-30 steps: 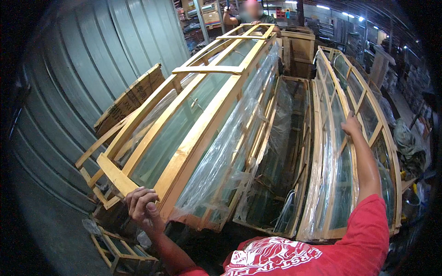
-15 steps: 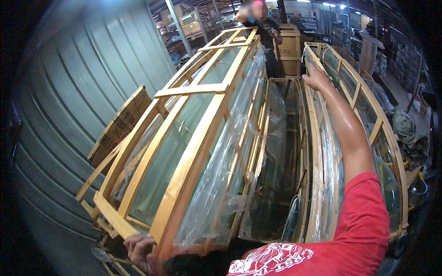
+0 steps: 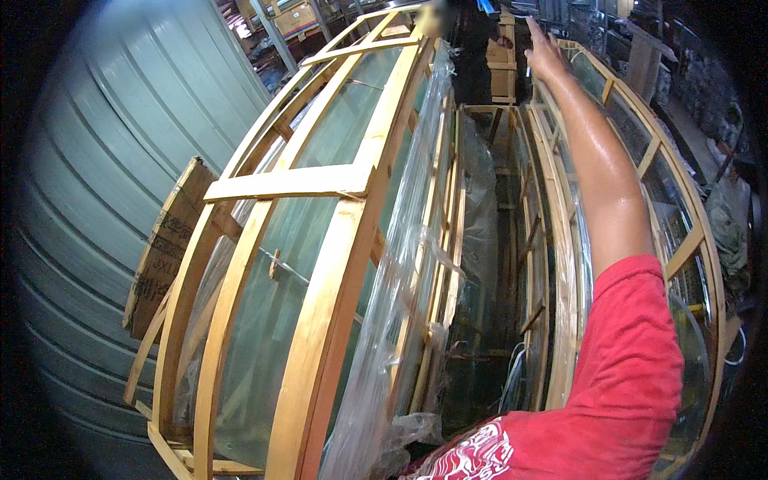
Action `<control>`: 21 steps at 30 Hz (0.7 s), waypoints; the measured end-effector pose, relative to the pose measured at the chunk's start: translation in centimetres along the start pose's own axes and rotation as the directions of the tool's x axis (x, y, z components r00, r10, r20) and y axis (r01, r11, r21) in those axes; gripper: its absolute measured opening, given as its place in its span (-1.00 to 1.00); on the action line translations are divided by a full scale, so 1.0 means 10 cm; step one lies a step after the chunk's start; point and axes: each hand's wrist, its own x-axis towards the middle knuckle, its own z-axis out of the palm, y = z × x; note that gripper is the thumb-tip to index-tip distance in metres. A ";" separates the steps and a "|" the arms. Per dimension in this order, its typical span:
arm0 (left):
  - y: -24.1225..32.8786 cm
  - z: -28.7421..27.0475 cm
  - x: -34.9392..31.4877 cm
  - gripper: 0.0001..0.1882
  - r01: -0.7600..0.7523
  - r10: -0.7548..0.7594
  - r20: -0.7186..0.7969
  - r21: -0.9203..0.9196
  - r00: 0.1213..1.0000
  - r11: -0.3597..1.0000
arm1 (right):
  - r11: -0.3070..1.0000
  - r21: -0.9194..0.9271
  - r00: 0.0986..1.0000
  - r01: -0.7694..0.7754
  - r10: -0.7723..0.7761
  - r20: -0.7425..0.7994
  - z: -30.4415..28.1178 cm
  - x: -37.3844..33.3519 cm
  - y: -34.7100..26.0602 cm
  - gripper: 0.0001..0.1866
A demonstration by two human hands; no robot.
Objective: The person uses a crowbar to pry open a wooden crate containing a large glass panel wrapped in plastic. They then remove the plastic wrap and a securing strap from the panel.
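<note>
My right arm in a red sleeve reaches far out to the far end of the right-hand crate. There my right hand (image 3: 547, 58) is raised, fingers stretched out and apart, holding nothing that I can see. Below it runs the wooden frame of the right crate (image 3: 652, 152), with glass panes and clear film inside. A slatted wooden crate (image 3: 320, 320) of large greenish glass sheets (image 3: 268, 352) stands at the left, a broad pale crosspiece (image 3: 280, 184) across its slats. Clear plastic wrap (image 3: 384, 320) hangs along its right side. My left hand is out of the picture.
A corrugated metal wall (image 3: 120, 176) stands at the left, with a cardboard sheet (image 3: 164, 248) leaning near it. Between the crates is a dark narrow gap (image 3: 488, 320). Another person in dark clothes (image 3: 472, 60) is at the far end, near a wooden box (image 3: 502, 76).
My right hand has lifted off the right crate's edge and reaches farther, fingers pointing away. My left hand, earlier on the near end of the left crate, has left the view. The view has tilted downward.
</note>
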 end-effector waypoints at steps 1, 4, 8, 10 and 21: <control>0.03 0.01 0.01 -0.56 0.018 -0.018 -0.022 0.003 1.000 1.000 | 0.998 -0.057 0.995 0.005 -0.010 -0.097 0.05 0.09 0.02 -0.39; 0.07 0.01 0.03 -0.59 0.069 -0.063 -0.045 0.144 0.997 0.987 | 0.994 0.106 1.000 0.005 -0.007 0.021 0.16 0.34 -0.02 -0.04; 0.00 -0.09 0.03 -0.62 0.041 -0.024 -0.065 0.278 0.998 0.960 | 0.947 0.318 0.987 0.046 -0.091 0.129 0.32 0.49 -0.23 -0.24; -0.07 -0.13 0.03 -0.63 -0.034 0.035 -0.007 0.052 0.999 0.998 | 0.947 0.317 0.985 0.053 -0.101 0.137 0.38 0.48 -0.34 -0.33; -0.16 -0.07 -0.03 -0.49 -0.076 0.076 -0.003 0.010 0.997 0.997 | 0.827 0.460 0.941 0.324 -0.235 -0.242 -0.44 -0.33 -0.73 -0.66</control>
